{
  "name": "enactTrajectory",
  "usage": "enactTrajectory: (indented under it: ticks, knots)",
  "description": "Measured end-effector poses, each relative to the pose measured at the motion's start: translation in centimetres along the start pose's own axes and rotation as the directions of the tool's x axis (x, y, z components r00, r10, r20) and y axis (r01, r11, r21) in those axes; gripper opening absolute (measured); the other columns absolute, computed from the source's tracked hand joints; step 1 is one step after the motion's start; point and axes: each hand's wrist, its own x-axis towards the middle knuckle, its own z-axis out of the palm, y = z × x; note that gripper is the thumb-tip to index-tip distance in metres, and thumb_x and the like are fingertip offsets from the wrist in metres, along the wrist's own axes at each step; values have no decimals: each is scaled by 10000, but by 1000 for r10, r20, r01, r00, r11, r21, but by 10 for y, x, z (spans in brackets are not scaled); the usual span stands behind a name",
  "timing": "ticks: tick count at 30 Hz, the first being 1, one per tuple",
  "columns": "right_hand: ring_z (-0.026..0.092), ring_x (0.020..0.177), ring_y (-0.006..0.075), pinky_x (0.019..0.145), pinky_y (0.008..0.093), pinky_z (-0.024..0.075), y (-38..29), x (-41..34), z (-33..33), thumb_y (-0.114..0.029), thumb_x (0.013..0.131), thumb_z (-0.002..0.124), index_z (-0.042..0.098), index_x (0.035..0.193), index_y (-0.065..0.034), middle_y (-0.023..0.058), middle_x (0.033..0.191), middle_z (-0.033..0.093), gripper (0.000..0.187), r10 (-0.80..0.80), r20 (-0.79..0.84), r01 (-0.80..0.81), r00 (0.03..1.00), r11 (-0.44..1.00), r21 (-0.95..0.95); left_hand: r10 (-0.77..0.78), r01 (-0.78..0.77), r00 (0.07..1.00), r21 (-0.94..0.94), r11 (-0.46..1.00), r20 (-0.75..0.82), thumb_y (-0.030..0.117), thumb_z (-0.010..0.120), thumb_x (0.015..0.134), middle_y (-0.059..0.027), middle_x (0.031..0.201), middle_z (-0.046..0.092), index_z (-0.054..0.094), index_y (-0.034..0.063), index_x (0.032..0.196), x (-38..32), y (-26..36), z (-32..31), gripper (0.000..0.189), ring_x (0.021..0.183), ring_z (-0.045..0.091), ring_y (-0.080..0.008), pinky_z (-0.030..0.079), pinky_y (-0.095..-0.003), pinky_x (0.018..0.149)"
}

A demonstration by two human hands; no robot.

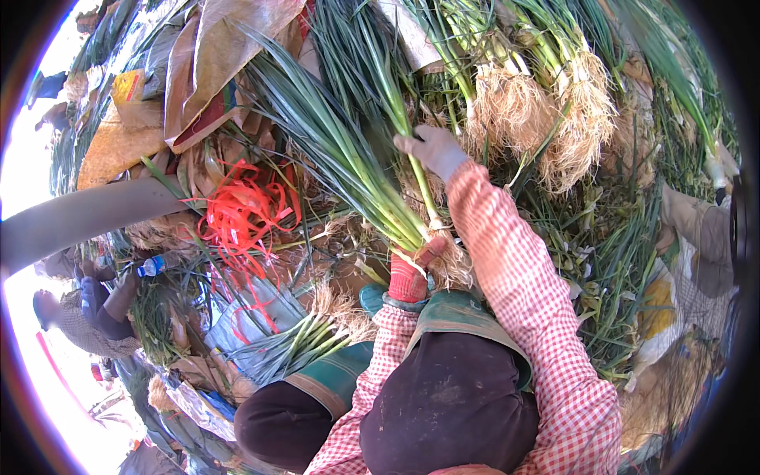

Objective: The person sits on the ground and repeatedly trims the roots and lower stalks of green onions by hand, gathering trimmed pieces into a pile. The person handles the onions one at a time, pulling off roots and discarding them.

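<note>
My left hand (411,274), in a red knit glove, grips a bunch of green onions (350,169) at the white base, just above its pale roots (454,267). The long leaves of the bunch fan out to the upper left. My right hand (436,151), in a pale glove, closes around a single green onion stalk (424,181) partway up. The root end of that stalk rests against the bunch at my left hand. Part of the left fingers is hidden behind stems and roots.
Rooted onion bundles (516,107) lie at the upper right. Tangled red plastic ties (246,208) sit left of the bunch, below a grey curved pole (95,217). Another small bunch (297,344) lies by my left knee. A person (89,314) works at far left.
</note>
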Motion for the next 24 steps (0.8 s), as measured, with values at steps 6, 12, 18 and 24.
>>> enactTrajectory:
  ticks: [6,12,18,24]
  knots:
    - [442,469,32,433,177,390,20,23,8,-229,941,647,691,1040,-6,74,803,702,248,45,50,-67,998,700,711,190,-192,981,122,974,26,108,712,806,-51,1028,634,638,43,1056,0,-23,-18,269,896,628,-189,521,-329,765]
    - [510,477,66,424,184,443,56,10,-2,-179,952,610,666,955,17,66,735,648,204,119,7,-89,993,699,710,198,-198,980,154,968,14,162,612,881,-42,907,648,658,21,1007,3,-35,-30,195,788,622,-151,502,-290,670]
    - [523,482,101,406,207,441,100,-39,-5,-142,943,602,653,1008,40,114,790,659,200,207,276,-331,939,764,554,83,-80,997,-186,979,7,161,608,846,-36,988,634,547,-18,1225,2,-25,-22,423,822,618,-146,506,-280,696]
    - [640,755,223,726,370,529,171,-139,-65,-381,874,657,700,918,-25,105,860,688,361,-25,611,381,791,801,-461,35,-40,999,-330,943,-22,61,692,867,-31,915,651,594,44,1155,11,-26,-23,304,679,619,-123,505,-243,559]
